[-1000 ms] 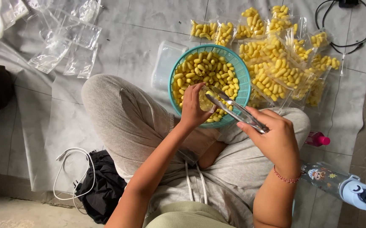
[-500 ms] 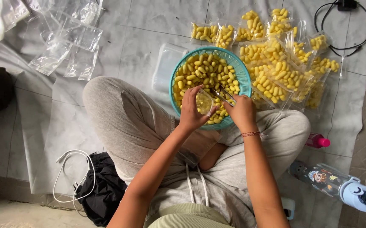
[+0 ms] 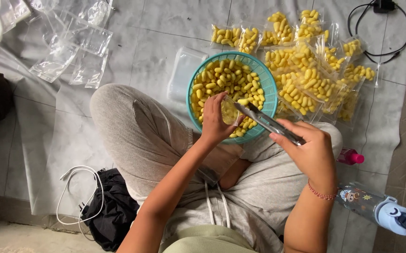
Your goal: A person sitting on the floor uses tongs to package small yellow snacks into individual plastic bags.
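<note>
Hands (image 3: 214,122): clear pouch (image 3: 229,111), metal tongs (image 3: 268,122)

There is only one view, from a camera worn on the person's head. It looks almost straight down at the lap and the floor (image 3: 156,33) in front of the seated person. The camera is close: both forearms enter from the near edge, and the teal basket (image 3: 271,86) sits a little far of the middle. The far edge shows floor tiles.
</note>
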